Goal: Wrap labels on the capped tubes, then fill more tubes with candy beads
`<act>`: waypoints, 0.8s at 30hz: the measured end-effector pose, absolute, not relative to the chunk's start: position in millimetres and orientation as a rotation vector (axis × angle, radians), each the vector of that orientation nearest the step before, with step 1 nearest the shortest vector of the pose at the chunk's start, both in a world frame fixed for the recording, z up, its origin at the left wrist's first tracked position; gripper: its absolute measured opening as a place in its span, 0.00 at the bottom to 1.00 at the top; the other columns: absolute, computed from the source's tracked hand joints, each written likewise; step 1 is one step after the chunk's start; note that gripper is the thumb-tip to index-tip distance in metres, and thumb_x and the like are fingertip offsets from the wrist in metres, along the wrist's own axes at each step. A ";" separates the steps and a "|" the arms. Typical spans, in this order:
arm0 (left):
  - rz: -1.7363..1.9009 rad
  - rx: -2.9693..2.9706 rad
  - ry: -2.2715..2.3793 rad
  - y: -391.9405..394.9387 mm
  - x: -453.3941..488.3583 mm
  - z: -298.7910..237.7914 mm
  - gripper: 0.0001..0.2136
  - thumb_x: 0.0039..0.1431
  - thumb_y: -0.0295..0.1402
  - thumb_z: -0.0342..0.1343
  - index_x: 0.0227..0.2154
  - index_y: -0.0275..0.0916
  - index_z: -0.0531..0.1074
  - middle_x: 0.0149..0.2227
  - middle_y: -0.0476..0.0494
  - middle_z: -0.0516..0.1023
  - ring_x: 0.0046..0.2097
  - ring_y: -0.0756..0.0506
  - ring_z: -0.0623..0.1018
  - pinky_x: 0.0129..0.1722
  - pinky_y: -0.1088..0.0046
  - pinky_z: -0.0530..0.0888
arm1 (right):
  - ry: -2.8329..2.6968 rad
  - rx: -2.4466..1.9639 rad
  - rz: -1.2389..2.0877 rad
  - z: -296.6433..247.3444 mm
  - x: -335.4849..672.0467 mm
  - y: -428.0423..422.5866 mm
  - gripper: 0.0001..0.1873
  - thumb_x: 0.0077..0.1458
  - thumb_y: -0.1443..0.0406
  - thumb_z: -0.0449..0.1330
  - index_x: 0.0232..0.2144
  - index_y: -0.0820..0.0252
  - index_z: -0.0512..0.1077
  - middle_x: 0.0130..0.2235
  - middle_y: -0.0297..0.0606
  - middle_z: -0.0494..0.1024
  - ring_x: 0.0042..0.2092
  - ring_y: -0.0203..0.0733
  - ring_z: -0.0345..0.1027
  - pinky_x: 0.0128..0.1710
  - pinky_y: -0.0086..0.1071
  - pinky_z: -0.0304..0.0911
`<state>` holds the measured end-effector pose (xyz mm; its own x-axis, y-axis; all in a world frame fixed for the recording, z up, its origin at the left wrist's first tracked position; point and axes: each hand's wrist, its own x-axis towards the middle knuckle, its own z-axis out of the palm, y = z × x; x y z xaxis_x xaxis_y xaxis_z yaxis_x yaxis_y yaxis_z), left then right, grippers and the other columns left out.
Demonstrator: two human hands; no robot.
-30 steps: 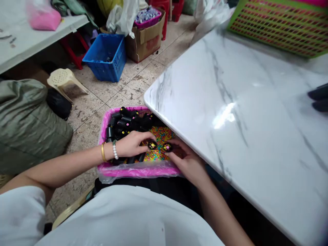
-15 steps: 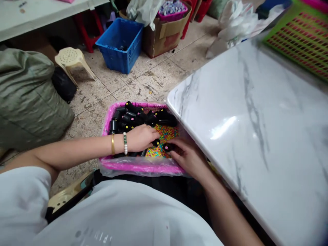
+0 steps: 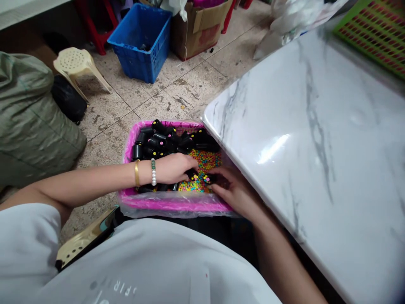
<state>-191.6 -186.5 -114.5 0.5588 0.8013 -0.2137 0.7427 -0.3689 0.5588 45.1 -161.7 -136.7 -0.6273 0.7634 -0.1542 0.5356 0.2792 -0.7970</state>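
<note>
A pink basket (image 3: 177, 204) lined with clear plastic holds black cylinder-shaped pieces (image 3: 158, 139), many with a yellow or pink dot at one end, and small multicoloured beads (image 3: 207, 160). From the left, my left hand (image 3: 177, 166) reaches over the beads, its fingers closed round a black cylinder (image 3: 191, 173). Opposite it, my right hand (image 3: 236, 190) grips another black cylinder (image 3: 210, 178) between thumb and fingers. Both cylinders have their ends down at the beads, and several beads show at those ends. My fingers partly hide both pieces.
A white marble-patterned table (image 3: 262, 109) juts in close at the right, its corner over the basket's edge. On the floor are a blue crate (image 3: 142, 55), a cream stool (image 3: 74, 63), a cardboard box (image 3: 199, 33) and a large green sack (image 3: 34, 122). A green basket (image 3: 376, 33) stands far right.
Both hands have stayed over the beads with their cylinders, whose ends now show several beads instead of one dot each. The camera view has shifted slightly.
</note>
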 end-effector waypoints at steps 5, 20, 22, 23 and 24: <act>0.343 1.827 1.110 -199.8 -210.4 -96.7 0.15 0.56 0.26 0.60 0.47 0.36 0.74 0.41 0.46 0.81 0.41 0.49 0.79 0.43 0.76 0.71 | -1.992 -1.145 1.684 -134.2 47.6 -167.8 0.15 0.51 0.66 0.61 0.43 0.54 0.70 0.42 0.36 0.77 0.43 0.43 0.74 0.46 0.38 0.70; 0.740 1.436 1.291 -214.7 -215.3 -106.4 0.16 0.50 0.35 0.65 0.41 0.34 0.73 0.30 0.50 0.74 0.32 0.51 0.73 0.33 0.76 0.71 | -2.820 -0.883 1.017 -136.0 19.0 -154.5 0.18 0.50 0.77 0.57 0.40 0.56 0.75 0.44 0.41 0.74 0.45 0.46 0.70 0.45 0.38 0.65; 0.755 1.446 1.316 -216.2 -218.1 -106.7 0.15 0.51 0.35 0.65 0.41 0.34 0.73 0.29 0.50 0.74 0.32 0.51 0.73 0.33 0.76 0.71 | -2.669 -0.889 1.178 -133.5 23.1 -158.6 0.15 0.52 0.74 0.58 0.41 0.56 0.74 0.44 0.40 0.74 0.45 0.45 0.70 0.47 0.38 0.65; 0.769 1.455 1.315 -217.0 -219.3 -106.4 0.15 0.52 0.34 0.64 0.41 0.34 0.73 0.30 0.50 0.75 0.32 0.51 0.74 0.33 0.76 0.71 | -2.551 -0.923 1.277 -131.4 26.1 -161.1 0.13 0.53 0.72 0.59 0.42 0.56 0.73 0.43 0.39 0.74 0.45 0.45 0.70 0.46 0.38 0.66; 0.784 1.470 1.307 -217.8 -220.2 -105.7 0.14 0.52 0.34 0.64 0.41 0.34 0.73 0.31 0.49 0.76 0.33 0.50 0.75 0.34 0.76 0.71 | -2.407 -0.965 1.396 -129.0 29.3 -164.1 0.12 0.54 0.70 0.60 0.42 0.55 0.72 0.43 0.38 0.75 0.44 0.44 0.71 0.46 0.38 0.66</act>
